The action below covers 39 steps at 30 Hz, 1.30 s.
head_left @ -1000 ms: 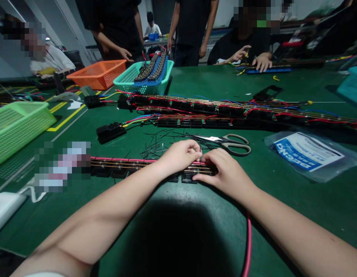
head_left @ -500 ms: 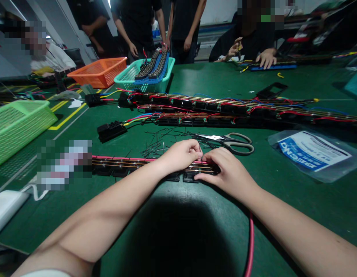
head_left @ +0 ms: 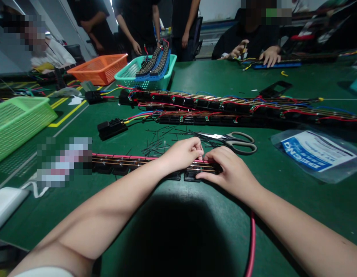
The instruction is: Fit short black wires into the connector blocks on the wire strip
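Observation:
A black segmented strip [head_left: 102, 166] with brass-coloured rods and a red cable [head_left: 252, 238] lies across the table before me. Above its right part, my left hand [head_left: 185, 154] is closed in a pinch on a thin black cable tie [head_left: 201, 147], close to the red cable. My right hand [head_left: 231, 169] grips the strip near its right end, thumb on the near side and fingers over the far side; its fingertips almost meet the left ones. Just beyond, loose black cable ties [head_left: 155, 144] lie scattered beside scissors [head_left: 240, 145] with grey-edged handles.
Wired black strips [head_left: 195, 117] lie farther back. A plastic bag [head_left: 316, 152] is at right, a green basket [head_left: 19, 123] at left. Orange [head_left: 97, 71] and teal [head_left: 143, 77] baskets stand behind. Across the table, a person's hand [head_left: 269, 55] rests on a blue strip; others stand nearby.
Both hands keep almost the same pose at the strip, with only slight finger movement. The whole view has shifted a little. Across the table, people's arms have moved slightly.

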{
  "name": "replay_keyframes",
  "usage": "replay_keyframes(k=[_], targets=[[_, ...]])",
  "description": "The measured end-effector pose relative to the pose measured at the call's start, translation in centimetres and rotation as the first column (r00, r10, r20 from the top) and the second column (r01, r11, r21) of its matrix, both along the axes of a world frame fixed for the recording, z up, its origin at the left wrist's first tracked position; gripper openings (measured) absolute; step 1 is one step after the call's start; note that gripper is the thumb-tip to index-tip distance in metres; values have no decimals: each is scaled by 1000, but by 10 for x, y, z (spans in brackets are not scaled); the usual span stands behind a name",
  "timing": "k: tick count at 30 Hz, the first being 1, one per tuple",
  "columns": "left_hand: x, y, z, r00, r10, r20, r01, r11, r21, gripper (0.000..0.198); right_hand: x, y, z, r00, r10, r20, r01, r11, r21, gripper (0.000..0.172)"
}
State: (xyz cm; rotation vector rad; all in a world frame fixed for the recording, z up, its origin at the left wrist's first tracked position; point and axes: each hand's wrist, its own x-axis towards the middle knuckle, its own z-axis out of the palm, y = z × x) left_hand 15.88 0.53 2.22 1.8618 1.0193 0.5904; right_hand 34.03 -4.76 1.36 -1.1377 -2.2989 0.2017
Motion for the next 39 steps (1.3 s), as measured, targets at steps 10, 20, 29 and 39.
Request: replay_keyframes(k=[10,20,29,39], targets=[[2,-1,3,1000,21,21,-19,997,-78,9,1,0,-1,1000,-2,-14,2,1000,3,48],[2,-3,5,990,85,-111,-83,996,25,8,1,1,-2,1000,11,0,-11,999,36,47],[3,-3,9,995,78,-60,-83,992,-90,10,1,0,-3,1000,8,-4,-8,999,36,49],[3,-2,7,997,70,-15,-71,988,-137,8,0,1,-2,1000,25,-3,-25,1000,9,44]])
